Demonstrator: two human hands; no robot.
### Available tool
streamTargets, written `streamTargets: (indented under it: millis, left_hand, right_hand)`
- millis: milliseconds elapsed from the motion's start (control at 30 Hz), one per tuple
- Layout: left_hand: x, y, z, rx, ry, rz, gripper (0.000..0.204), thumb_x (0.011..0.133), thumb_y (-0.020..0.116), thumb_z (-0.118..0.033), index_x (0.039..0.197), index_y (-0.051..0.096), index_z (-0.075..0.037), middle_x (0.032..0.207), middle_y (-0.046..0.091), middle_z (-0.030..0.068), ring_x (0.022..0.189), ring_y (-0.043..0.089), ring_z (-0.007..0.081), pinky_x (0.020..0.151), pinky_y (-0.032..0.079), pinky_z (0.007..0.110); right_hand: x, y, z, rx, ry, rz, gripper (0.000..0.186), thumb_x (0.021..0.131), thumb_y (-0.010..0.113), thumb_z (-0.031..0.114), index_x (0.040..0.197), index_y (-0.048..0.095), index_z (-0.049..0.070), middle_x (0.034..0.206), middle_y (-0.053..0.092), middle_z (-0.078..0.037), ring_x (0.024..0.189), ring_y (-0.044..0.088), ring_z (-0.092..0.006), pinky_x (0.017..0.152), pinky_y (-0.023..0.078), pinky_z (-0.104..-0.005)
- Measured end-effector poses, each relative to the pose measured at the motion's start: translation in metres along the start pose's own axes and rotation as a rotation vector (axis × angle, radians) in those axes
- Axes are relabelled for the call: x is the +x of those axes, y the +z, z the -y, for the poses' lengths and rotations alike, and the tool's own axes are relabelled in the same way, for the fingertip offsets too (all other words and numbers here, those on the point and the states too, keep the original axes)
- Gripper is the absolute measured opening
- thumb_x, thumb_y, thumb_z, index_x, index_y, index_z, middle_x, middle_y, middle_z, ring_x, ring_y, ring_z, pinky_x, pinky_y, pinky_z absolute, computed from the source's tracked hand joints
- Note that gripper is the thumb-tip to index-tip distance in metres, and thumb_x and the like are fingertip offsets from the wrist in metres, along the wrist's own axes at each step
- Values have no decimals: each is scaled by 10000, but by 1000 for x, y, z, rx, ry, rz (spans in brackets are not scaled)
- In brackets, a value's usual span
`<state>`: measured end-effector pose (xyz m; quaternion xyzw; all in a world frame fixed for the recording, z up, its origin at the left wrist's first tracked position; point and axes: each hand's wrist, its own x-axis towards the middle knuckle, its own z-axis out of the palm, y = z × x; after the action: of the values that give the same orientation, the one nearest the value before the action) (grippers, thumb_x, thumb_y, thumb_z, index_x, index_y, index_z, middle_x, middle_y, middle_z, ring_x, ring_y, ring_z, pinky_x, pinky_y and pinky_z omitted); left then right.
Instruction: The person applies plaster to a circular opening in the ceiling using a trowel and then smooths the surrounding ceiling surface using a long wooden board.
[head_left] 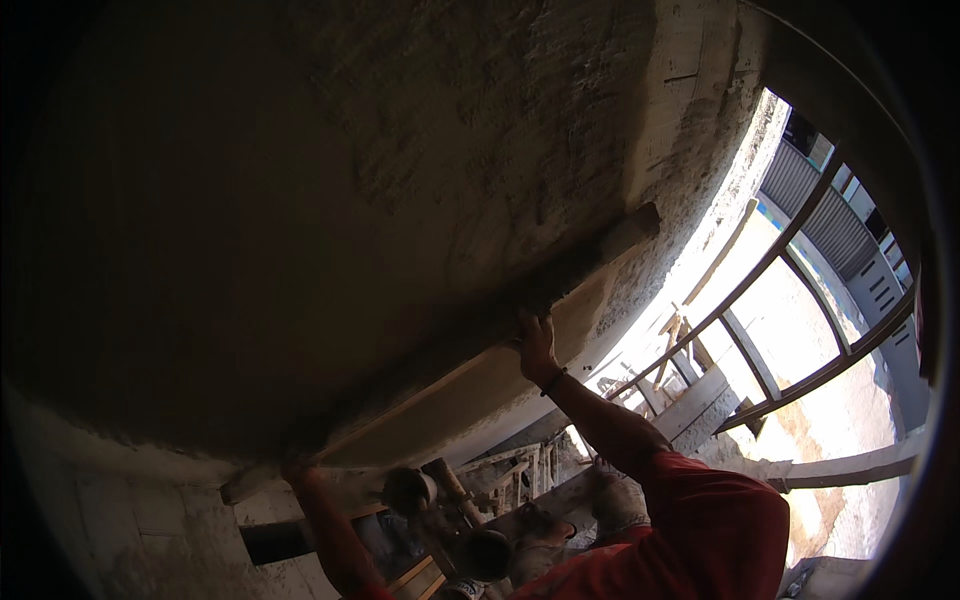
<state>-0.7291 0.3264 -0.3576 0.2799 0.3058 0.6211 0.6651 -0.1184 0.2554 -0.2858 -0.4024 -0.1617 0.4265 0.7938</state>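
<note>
A long straight screed board (610, 243) lies slantwise against a large, dim, freshly plastered surface (330, 220), from lower left to upper right. My right hand (538, 346), with a dark band at the wrist, grips the lower edge of the board past its middle. Near the lower left end, my left hand (299, 470) is closed on the same board; its fingers are dark and partly blurred. The plaster is smooth in the middle and rougher toward the upper right.
Below me stand dark buckets (408, 490) among pieces of timber (455, 492). At right, a ladder-like frame (745, 350) crosses a bright opening, with corrugated sheeting (825, 215) beyond. A pale wall with a dark gap (275, 543) is at lower left.
</note>
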Motion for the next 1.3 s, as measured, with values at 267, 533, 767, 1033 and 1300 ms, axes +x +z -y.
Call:
streamTargets:
  millis: [267,533,767,1033,1300]
  left_hand:
    - [-22,153,10,395,288,-589,356,882,499,-220,1198,517,-58,1081,585,116,919,601,259,666,539,394]
    - [-52,365,-34,195,160,-634,342,868,503,-235,1150,514,-41,1031,575,128,867,610,287,640,543,438]
    - [-60,446,-77,-14,174,-376,330,787,540,-101,1104,510,-15,1011,555,152,889,591,304,690,545,459]
    - [-109,424,-57,-80,135,-350,348,904,506,-234,1188,461,-38,1151,490,160,1031,536,335,811,520,522]
    - [-227,298,63,-205,79,-447,273,925,487,-256,1128,511,-74,1005,565,105,943,594,275,748,550,521]
  right_hand:
    - [14,33,103,-52,-29,22,190,889,518,256,1012,510,111,867,548,-8,729,576,-126,592,542,-319]
    - [79,18,245,-684,-713,129,307,898,555,229,1142,509,47,979,584,-38,852,606,-163,623,550,-311]
    - [104,35,355,-1391,-1115,110,648,695,771,263,1231,485,36,1177,560,-165,1086,542,-333,891,467,-405]
    - [38,16,376,-1442,-972,267,684,687,751,157,1307,467,101,1222,561,-125,1124,534,-283,939,440,-357]
    - [-30,-94,293,-1192,-708,91,441,844,602,166,1249,499,26,1185,558,-174,1083,532,-356,919,435,-406]
